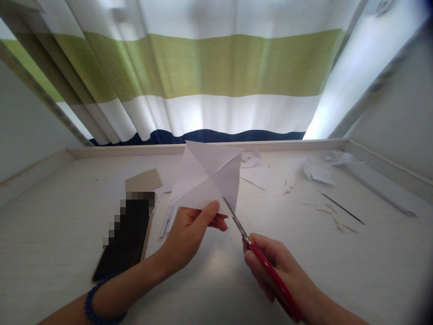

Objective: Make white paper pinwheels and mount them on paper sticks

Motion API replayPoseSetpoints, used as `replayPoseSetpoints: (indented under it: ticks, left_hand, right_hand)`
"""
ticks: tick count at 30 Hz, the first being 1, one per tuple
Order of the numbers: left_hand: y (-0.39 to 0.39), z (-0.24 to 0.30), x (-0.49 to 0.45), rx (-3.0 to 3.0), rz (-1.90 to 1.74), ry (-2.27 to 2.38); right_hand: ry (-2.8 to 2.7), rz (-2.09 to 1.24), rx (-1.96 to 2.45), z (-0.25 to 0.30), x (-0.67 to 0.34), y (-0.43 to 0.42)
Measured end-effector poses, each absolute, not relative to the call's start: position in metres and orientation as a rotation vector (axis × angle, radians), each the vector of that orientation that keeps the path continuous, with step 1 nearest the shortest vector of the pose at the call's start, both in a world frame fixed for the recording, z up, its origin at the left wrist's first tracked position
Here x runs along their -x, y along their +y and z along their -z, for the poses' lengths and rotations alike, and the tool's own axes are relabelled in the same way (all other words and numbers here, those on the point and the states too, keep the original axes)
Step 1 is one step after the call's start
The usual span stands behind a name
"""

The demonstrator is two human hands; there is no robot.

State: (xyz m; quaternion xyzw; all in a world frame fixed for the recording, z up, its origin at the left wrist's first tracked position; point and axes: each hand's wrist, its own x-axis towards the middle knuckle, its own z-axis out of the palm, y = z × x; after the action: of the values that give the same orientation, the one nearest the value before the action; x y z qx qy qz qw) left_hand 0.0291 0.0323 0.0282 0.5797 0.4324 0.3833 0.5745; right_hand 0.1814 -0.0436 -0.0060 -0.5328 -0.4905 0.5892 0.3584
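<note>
A white square of paper (198, 178) with diagonal creases is held up by my left hand (192, 225), thumb on top and fingers beneath its lower edge. My right hand (270, 262) is wrapped round the red handles of a pair of scissors (267, 266). The metal blades lie at the paper's lower right corner, one over the sheet with its tip pointing toward the centre crease. A slit runs from the upper right corner toward the middle. The fingers under the paper are partly hidden.
A dark phone (125, 239) lies left of my left hand, with a brown card piece (144, 180) behind it. Rolled paper strips (167, 223) sit beside that hand. To the right are paper scraps (318, 171), a thin dark stick (341, 207) and small wooden bits (341, 225).
</note>
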Motion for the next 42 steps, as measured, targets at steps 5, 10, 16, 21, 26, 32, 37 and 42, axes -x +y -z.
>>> replayPoseSetpoints:
  ticks: [5, 10, 16, 21, 26, 32, 37, 42]
  left_hand:
    - [0.0318, -0.0286, -0.0292, -1.342, -0.893, 1.006]
    - [0.0332, -0.0281, -0.0306, -1.331, -0.904, 1.028]
    - [0.0316, -0.0266, -0.0288, -1.419, -0.861, 1.036]
    - [0.0295, -0.0253, -0.0275, -1.436, -0.857, 1.001]
    - [0.03, -0.024, -0.0282, -1.417, -0.835, 1.006]
    - [0.0298, -0.0241, -0.0281, -1.419, -0.82, 0.993]
    - [0.0289, -0.0234, -0.0273, -1.434, -0.818, 0.987]
    - [0.0285, -0.0226, -0.0272, -1.435, -0.819, 0.974]
  right_hand:
    - [-1.292, -1.506, 1.37, 0.0058, -0.1816, -0.0452]
    - [-1.312, -1.516, 1.367, 0.0029, -0.1818, -0.046]
    - [-1.32, -1.527, 1.355, 0.0004, -0.1823, -0.0458]
    - [-1.322, -1.537, 1.325, -0.0005, -0.1814, -0.0438]
    - [-1.322, -1.536, 1.315, -0.0008, -0.1812, -0.0437]
    - [-1.352, -1.528, 1.33, -0.0015, -0.1823, -0.0477]
    - [-1.337, -1.541, 1.312, -0.0011, -0.182, -0.0477]
    - [-1.345, -1.544, 1.316, -0.0033, -0.1811, -0.0458]
